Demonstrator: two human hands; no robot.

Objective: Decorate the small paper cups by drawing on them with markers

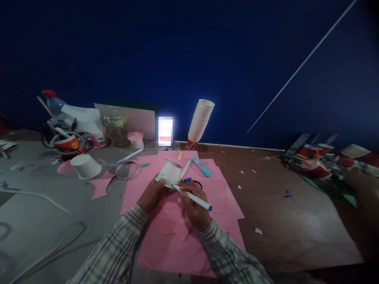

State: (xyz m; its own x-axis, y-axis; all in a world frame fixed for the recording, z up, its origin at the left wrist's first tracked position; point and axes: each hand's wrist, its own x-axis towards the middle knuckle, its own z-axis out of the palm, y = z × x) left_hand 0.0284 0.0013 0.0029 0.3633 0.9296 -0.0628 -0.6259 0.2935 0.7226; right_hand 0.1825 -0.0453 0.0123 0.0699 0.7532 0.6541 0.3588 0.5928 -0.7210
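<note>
My left hand [152, 194] is closed around a white paper cup [170, 172] lying on its side over pink paper sheets [177, 240]. In my right hand [194, 207] I grip a white marker with a blue end [195, 199], its tip touching the cup's lower rim. Both sleeves are checked. Another white marker [185, 170] and a blue marker [201, 167] lie on the pink paper just beyond the cup.
A leaning stack of white cups [199, 122] stands at the back beside a glowing phone [165, 131]. An upturned cup [85, 166], a tape ring [126, 170] and cluttered containers [68, 138] sit at left. Red cups [316, 163] lie at right, near another person's hand [365, 193].
</note>
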